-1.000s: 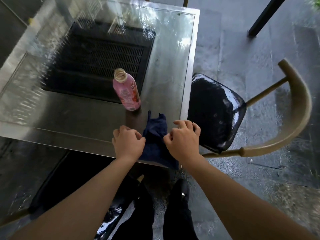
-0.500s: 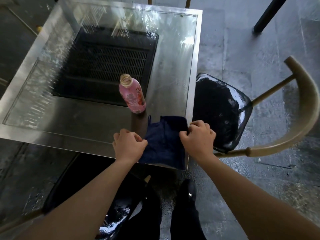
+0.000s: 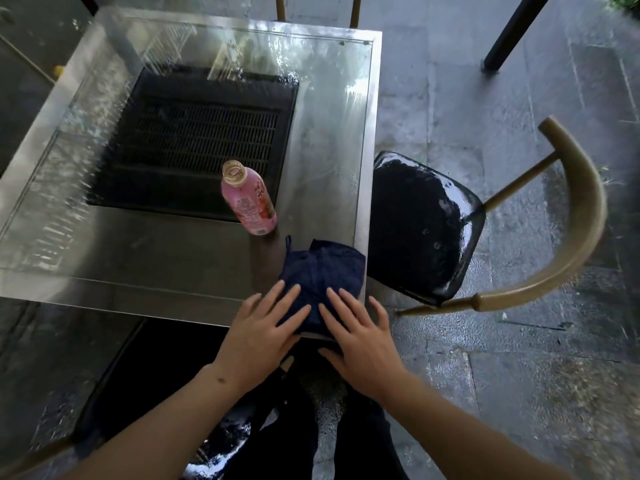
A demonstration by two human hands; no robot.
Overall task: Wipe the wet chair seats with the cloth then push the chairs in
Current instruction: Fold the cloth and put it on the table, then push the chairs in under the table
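A dark blue cloth [image 3: 323, 271] lies spread on the near right corner of the glass-topped table [image 3: 332, 140]. My left hand [image 3: 263, 336] and my right hand [image 3: 360, 336] rest flat on its near edge with the fingers apart, gripping nothing. To the right of the table stands a chair with a shiny wet black seat [image 3: 422, 223] and a curved tan backrest [image 3: 585, 216]. A second wet black seat [image 3: 221, 441] shows below my arms, partly hidden under the table and behind my legs.
An uncapped pink bottle [image 3: 251, 199] stands upright on the table just beyond the cloth. A black grill [image 3: 201, 143] fills the table's middle. A dark post [image 3: 509, 32] rises at the far right. Wet stone paving [image 3: 519, 358] surrounds everything.
Both hands were pinching the cloth's edges and pulled it wider; now they have let go and lie flat on it with fingers apart. The camera has moved closer.
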